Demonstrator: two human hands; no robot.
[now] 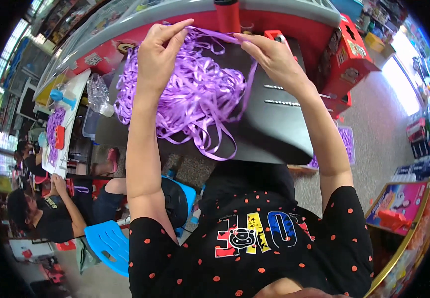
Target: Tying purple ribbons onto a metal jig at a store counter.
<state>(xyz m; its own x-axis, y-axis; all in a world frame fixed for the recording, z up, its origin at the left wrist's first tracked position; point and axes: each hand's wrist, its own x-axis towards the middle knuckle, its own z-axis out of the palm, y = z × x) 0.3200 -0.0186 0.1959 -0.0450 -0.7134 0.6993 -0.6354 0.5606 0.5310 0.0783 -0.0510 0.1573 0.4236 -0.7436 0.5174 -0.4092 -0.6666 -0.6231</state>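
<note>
Both my arms reach forward over a dark table (269, 134). A large tangled heap of shiny purple ribbon (200, 94) covers the table's left and middle. Above the heap's far edge, my left hand (159, 54) pinches a strand of ribbon between thumb and fingers. The strand runs across to my right hand (269, 57), which pinches it too, with a length hanging below toward the heap. Two thin twisted metal rods (282, 103) lie on the table by my right forearm.
Behind the table stand a red tumbler (228, 20) and a glass-topped red case (294, 22). A red carton (351, 52) is at right, above a clear bin of purple ribbon (346, 141). At left, a seated person (51, 213) works near a blue chair (108, 243) and white table (71, 119).
</note>
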